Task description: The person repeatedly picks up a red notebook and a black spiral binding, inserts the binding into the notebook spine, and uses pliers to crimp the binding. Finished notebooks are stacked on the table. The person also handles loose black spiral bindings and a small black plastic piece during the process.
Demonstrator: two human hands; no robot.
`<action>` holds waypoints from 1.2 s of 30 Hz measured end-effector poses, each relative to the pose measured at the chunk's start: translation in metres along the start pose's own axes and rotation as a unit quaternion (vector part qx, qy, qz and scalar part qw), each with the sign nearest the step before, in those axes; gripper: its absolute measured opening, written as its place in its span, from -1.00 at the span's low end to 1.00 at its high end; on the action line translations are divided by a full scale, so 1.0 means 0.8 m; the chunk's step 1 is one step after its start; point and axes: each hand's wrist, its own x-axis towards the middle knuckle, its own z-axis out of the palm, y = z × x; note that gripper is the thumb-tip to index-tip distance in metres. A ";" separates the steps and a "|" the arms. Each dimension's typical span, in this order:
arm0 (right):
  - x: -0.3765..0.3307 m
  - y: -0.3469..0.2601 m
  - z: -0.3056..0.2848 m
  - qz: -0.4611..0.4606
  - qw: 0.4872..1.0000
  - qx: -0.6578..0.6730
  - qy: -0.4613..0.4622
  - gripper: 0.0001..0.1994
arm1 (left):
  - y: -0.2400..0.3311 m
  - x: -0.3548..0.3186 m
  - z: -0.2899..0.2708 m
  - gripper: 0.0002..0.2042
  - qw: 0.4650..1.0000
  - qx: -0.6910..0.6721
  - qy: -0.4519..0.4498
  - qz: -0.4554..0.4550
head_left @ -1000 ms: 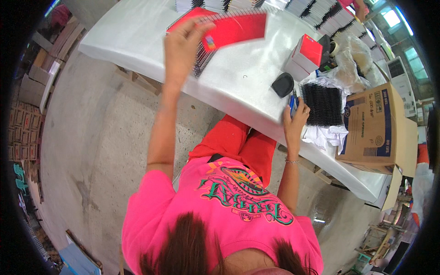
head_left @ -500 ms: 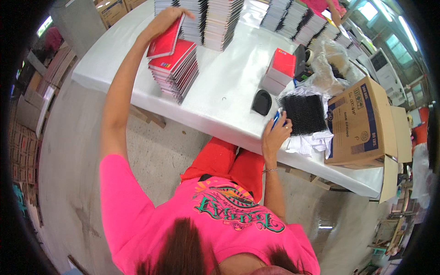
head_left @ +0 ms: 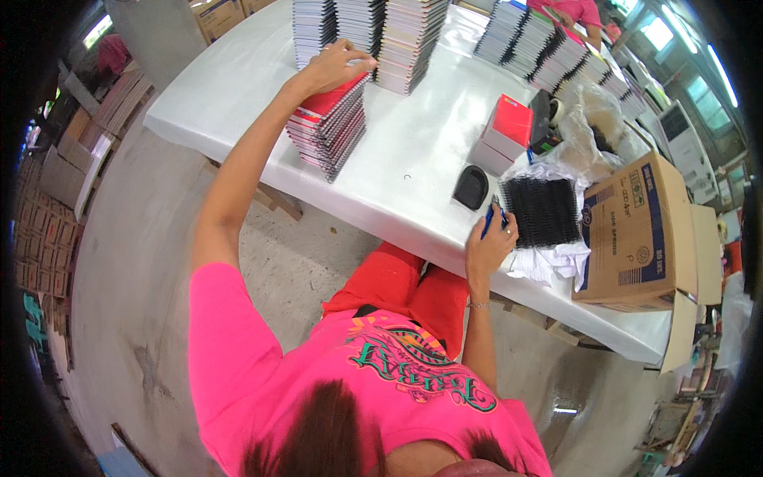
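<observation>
Red spiral-bound notebooks (head_left: 327, 131) stand in a stack near the front edge of the white-covered table (head_left: 405, 147), toward its left end. The left hand (head_left: 338, 70) lies over the top of this stack, fingers bent toward its right side; whether they grip the top notebook cannot be told. Just behind rise tall stacks of pale-paged spiral-bound notebooks (head_left: 409, 44). Farther right, beside a rounded black object (head_left: 471, 188), the right hand (head_left: 489, 245) is closed around a blue-handled tool (head_left: 493, 221). Behind it stands a red-topped block (head_left: 509, 123). Black binding coils (head_left: 542, 211) lie on crumpled white paper (head_left: 548, 266), next to an open cardboard box (head_left: 632, 238).
</observation>
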 end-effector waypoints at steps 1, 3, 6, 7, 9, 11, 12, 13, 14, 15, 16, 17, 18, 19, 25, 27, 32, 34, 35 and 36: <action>0.000 0.001 -0.001 0.002 1.000 -0.003 0.001 -0.61 | 0.014 -0.009 -0.002 -0.33 0.997 0.023 -0.008 -0.071; 0.000 0.000 -0.001 -0.001 1.000 -0.005 0.005 -0.61 | 0.026 -0.033 -0.008 -0.13 0.985 0.047 -0.041 -0.160; -0.001 -0.001 0.003 -0.015 0.999 -0.022 0.023 -0.60 | 0.028 -0.051 -0.008 0.00 0.975 0.056 -0.101 -0.190; -0.002 0.000 0.004 -0.017 0.999 -0.019 0.023 -0.60 | 0.028 -0.056 -0.009 -0.03 0.980 0.034 -0.089 -0.175; 0.000 -0.002 0.002 -0.021 0.999 -0.015 0.023 -0.60 | 0.027 -0.065 -0.012 -0.10 0.987 -0.012 -0.063 -0.146; 0.001 -0.004 0.001 -0.015 1.000 -0.006 0.015 -0.60 | 0.027 -0.065 -0.015 -0.15 0.986 -0.024 -0.067 -0.149; 0.001 -0.003 0.001 -0.013 1.000 -0.002 0.011 -0.60 | 0.027 -0.065 -0.016 -0.18 0.986 -0.030 -0.068 -0.150; 0.001 -0.003 0.000 -0.011 1.000 0.003 0.007 -0.60 | 0.029 -0.066 -0.015 -0.19 0.985 -0.019 -0.066 -0.155; 0.001 -0.002 0.001 -0.009 1.000 0.000 0.007 -0.60 | 0.032 -0.066 -0.015 -0.21 0.985 -0.008 -0.063 -0.160; 0.001 -0.002 0.002 -0.006 1.000 -0.003 0.006 -0.60 | 0.035 -0.066 -0.015 -0.23 0.985 0.003 -0.059 -0.165; 0.001 -0.001 0.003 -0.004 1.000 -0.007 0.006 -0.60 | 0.038 -0.066 -0.015 -0.22 0.982 0.001 -0.067 -0.176; 0.001 -0.001 0.003 -0.005 1.000 -0.007 0.006 -0.61 | 0.042 -0.067 -0.018 -0.21 0.979 -0.002 -0.074 -0.188; 0.001 -0.001 0.004 -0.005 1.000 -0.008 0.006 -0.61 | 0.045 -0.067 -0.021 -0.21 0.976 -0.004 -0.081 -0.200; 0.000 0.000 0.004 -0.005 1.000 -0.009 0.006 -0.61 | 0.045 -0.066 -0.020 -0.18 0.977 -0.002 -0.079 -0.199; 0.000 0.000 0.004 -0.007 1.000 0.002 0.003 -0.62 | 0.026 -0.066 0.001 0.04 0.974 0.016 -0.046 -0.220; 0.000 0.001 0.004 -0.011 1.000 -0.001 0.007 -0.62 | 0.028 -0.064 0.003 0.10 0.970 0.022 -0.053 -0.237; 0.000 0.001 0.003 -0.009 1.000 -0.001 0.009 -0.62 | 0.031 -0.059 -0.010 0.13 0.962 -0.001 -0.101 -0.254; -0.001 0.001 0.003 -0.012 1.000 -0.002 0.012 -0.62 | 0.027 -0.057 -0.011 0.14 0.960 0.002 -0.107 -0.258; -0.001 0.000 0.003 -0.011 1.000 -0.001 0.010 -0.62 | 0.026 -0.055 -0.011 0.14 0.960 0.002 -0.112 -0.257; 0.000 0.000 0.003 -0.010 1.000 0.000 0.008 -0.61 | 0.025 -0.054 -0.011 0.15 0.960 0.002 -0.117 -0.256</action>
